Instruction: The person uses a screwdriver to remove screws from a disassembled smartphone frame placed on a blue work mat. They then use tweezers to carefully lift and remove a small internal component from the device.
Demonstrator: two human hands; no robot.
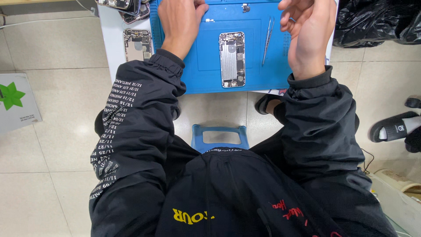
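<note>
My left hand rests flat and empty on the blue repair mat, fingers together near a tiny loose part. My right hand hovers loosely curled, palm up, holding nothing I can see. The opened phone shell lies at twelve o'clock between them, tweezers just at its two o'clock. I judge this a pause between disassembly steps; the tweezers are nearest my right hand. More shells lie at ten o'clock; no trays visible.

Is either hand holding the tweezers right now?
No, the tweezers lie free on the blue mat, between the opened phone and the right hand.
</note>
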